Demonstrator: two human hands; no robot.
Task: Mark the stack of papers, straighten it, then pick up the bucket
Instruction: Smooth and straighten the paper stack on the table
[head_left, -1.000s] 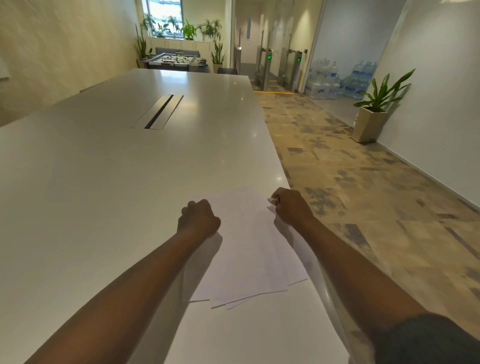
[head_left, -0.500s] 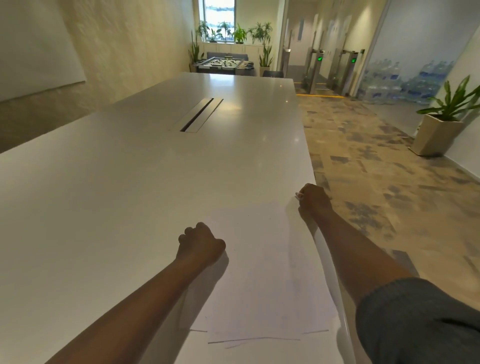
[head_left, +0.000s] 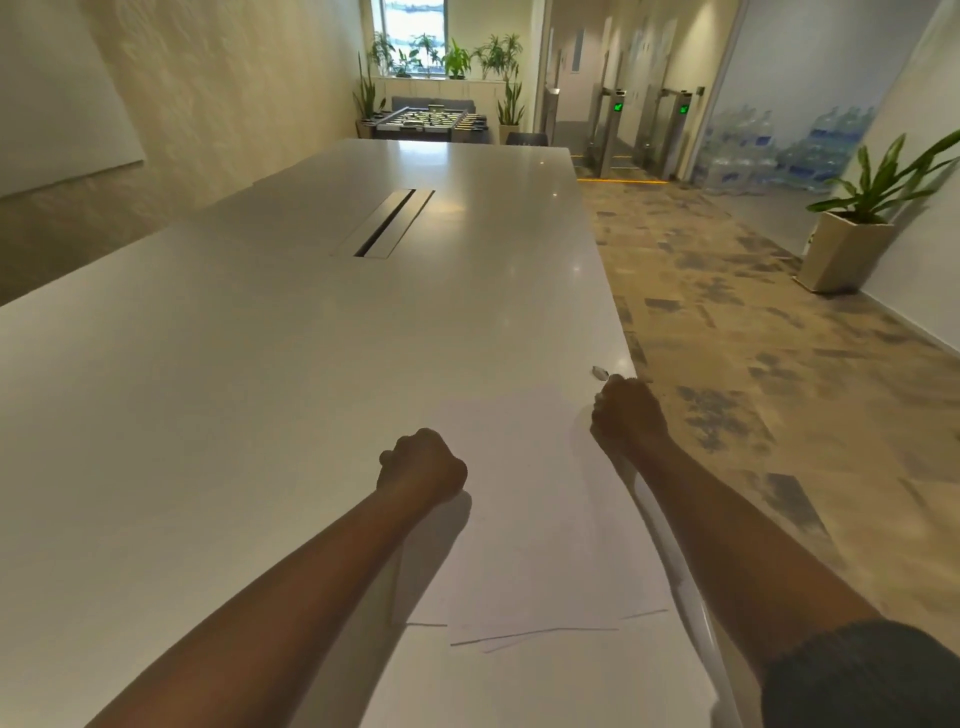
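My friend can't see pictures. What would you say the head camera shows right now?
A person leans over a long white table, the left hand a fist resting on a loose stack of papers. The right hand grips a small marker at the stack's far right corner, near the table edge. No bucket is in view.

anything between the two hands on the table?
Head view: only the stack of papers lies between the left hand and the right hand; nothing on top.
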